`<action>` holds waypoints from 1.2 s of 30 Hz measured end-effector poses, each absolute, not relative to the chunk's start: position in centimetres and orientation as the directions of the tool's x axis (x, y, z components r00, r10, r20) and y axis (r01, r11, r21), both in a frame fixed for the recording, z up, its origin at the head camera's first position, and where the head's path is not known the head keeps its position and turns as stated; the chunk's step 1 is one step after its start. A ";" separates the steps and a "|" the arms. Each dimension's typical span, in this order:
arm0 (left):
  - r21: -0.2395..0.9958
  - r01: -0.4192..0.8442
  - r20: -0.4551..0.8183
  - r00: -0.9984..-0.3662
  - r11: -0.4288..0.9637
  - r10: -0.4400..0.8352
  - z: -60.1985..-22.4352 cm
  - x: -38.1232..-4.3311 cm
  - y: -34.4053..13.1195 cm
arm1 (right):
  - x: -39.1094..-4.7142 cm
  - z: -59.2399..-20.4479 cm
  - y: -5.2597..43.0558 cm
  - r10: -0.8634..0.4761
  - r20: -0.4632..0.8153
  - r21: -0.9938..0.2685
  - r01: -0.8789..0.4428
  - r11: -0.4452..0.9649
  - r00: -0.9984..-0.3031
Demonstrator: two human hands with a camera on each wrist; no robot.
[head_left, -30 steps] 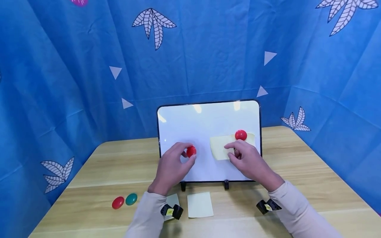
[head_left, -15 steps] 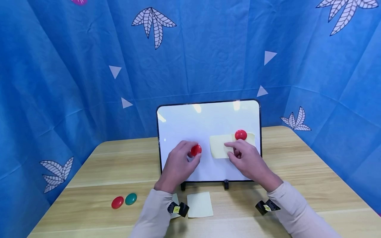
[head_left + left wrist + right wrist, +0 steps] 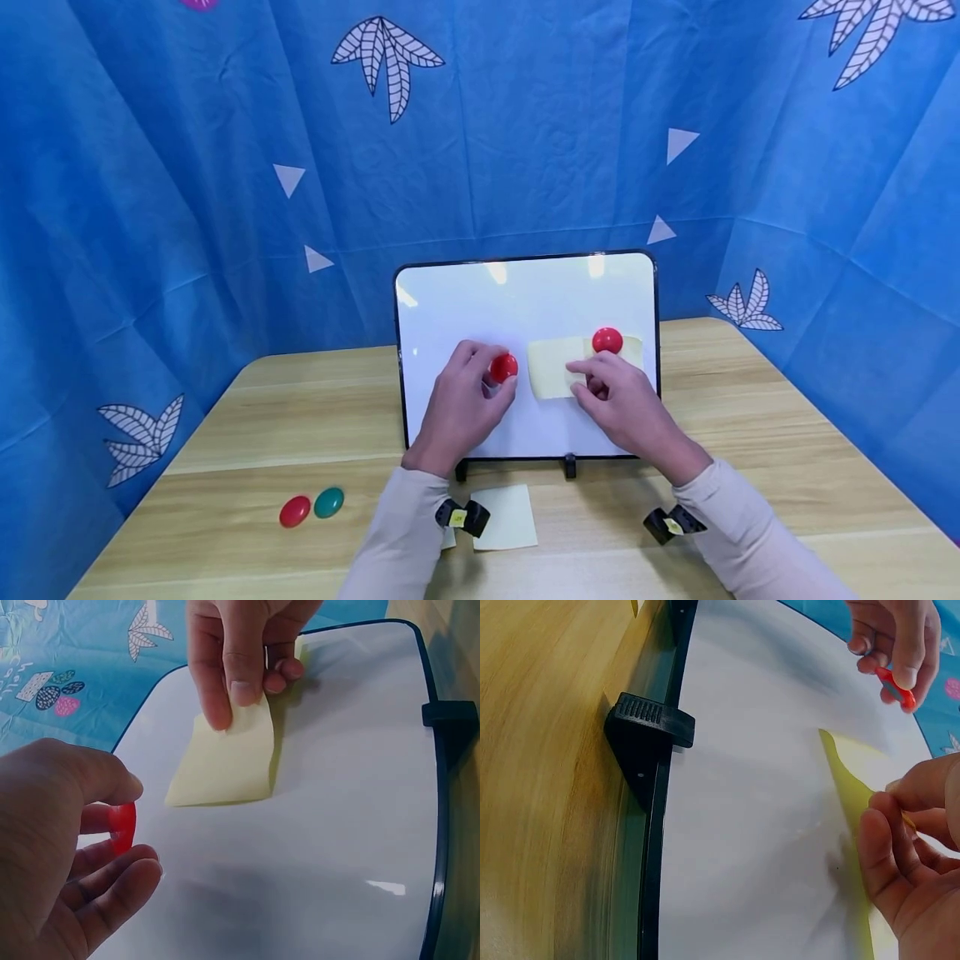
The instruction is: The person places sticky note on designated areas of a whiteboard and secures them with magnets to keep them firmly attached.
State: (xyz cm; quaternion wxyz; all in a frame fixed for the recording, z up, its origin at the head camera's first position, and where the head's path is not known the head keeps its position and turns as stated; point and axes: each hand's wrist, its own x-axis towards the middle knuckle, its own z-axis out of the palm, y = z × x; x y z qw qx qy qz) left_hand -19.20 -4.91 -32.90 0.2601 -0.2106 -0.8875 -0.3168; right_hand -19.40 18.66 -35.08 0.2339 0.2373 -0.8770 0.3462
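Note:
My left hand (image 3: 463, 404) pinches a round red magnet (image 3: 504, 368) by its edges in front of the whiteboard (image 3: 480, 300). The magnet's grey back shows in the right wrist view, apart from the board. To its right, a pale yellow sticky note (image 3: 550, 368) lies against the board, its lower edge lifting in the left wrist view (image 3: 225, 769). My right hand (image 3: 626, 400) pinches this note between thumb and fingers. Another red magnet (image 3: 607, 340) sits above the right hand, over a second yellow note (image 3: 633, 351), which the hand partly hides.
On the wooden table (image 3: 300, 400) lie a red magnet (image 3: 295, 511) and a green magnet (image 3: 328, 502) at the left. A yellow note (image 3: 506, 518) lies before the board; another is mostly hidden by the left wrist. Black feet (image 3: 571, 467) hold the board. A blue curtain (image 3: 525, 150) hangs behind.
My left hand has carried the red magnet rightward and slightly up, closer to the held note. The right hand has stayed nearly still.

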 end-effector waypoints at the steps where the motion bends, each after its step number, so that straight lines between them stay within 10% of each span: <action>1: 0.456 0.542 0.597 -0.775 0.706 0.209 -32.9 -19.3 -4.9 | -19.4 -35.1 18.7 -0.254 0.575 -0.495 -0.578 0.649 -0.778; 36: 0.402 0.591 0.680 -0.704 0.699 0.204 -32.9 -20.5 -2.8 | -19.4 -35.4 18.4 -0.267 0.571 -0.504 -0.588 0.632 -0.776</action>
